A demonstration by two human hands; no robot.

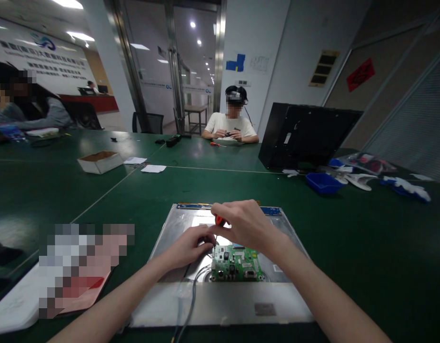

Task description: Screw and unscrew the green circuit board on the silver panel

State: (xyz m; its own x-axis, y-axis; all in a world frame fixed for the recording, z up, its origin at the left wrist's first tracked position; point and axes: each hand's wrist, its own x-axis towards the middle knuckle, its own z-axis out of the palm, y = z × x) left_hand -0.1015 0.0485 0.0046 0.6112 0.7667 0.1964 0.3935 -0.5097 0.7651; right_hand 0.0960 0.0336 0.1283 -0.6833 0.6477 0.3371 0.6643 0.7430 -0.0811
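Note:
In the head view, a flat metal display panel lies on the green table in front of me. On it sits a green circuit board, with grey cables running toward me from its left side. My right hand grips a screwdriver by its red-orange handle, shaft pointing down at the board's upper left corner. My left hand is beside that corner, fingers curled and pinched close to the shaft. Whatever the left fingertips hold, if anything, is hidden.
A black monitor housing stands at the right, near a blue tray and gloves. An open box and paper slips lie left of centre. A person sits opposite, another at far left.

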